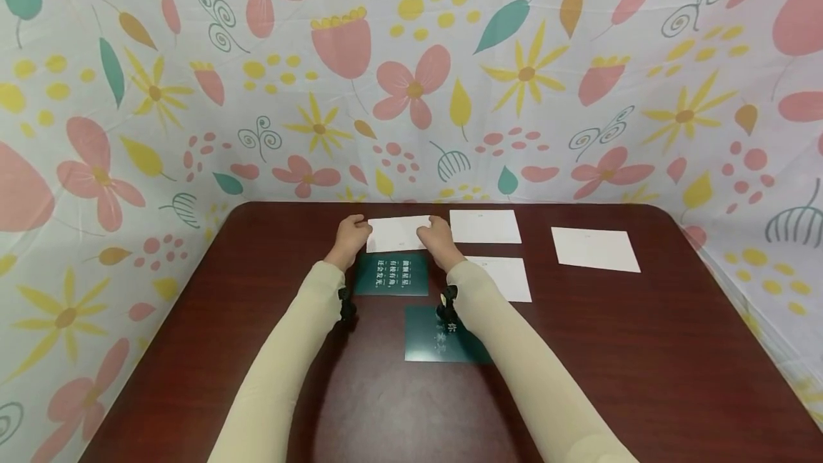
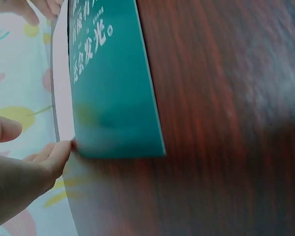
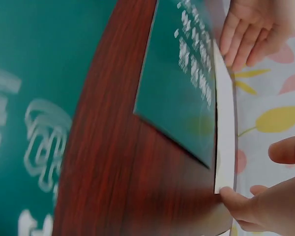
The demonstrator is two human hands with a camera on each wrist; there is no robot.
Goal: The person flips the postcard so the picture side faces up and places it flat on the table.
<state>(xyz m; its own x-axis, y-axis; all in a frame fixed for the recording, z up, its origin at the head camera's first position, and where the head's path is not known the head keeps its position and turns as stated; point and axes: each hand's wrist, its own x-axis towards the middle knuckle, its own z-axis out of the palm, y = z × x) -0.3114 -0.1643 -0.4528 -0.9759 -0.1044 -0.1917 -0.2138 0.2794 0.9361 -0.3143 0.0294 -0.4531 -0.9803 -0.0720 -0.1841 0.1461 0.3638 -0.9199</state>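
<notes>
At the table's far edge, a white card (image 1: 397,234) lies between my two hands. My left hand (image 1: 351,238) is at its left end; in the left wrist view the fingertips touch the card's corner while the thumb stands apart. My right hand (image 1: 439,240) is at the right end, and the right wrist view shows its fingers at that corner, thumb likewise raised. Just nearer than the white card is a teal card (image 1: 369,277) printed with white Chinese characters. Another teal card (image 1: 421,338) lies nearer still, partly hidden under my right forearm.
Right of my hands lie a white card (image 1: 485,226) near the far edge and a second white card (image 1: 511,281), partly covered by my right sleeve. Farther right is another white card (image 1: 595,249). A flower-print cloth (image 1: 411,113) hangs behind the dark red-brown table (image 1: 643,363).
</notes>
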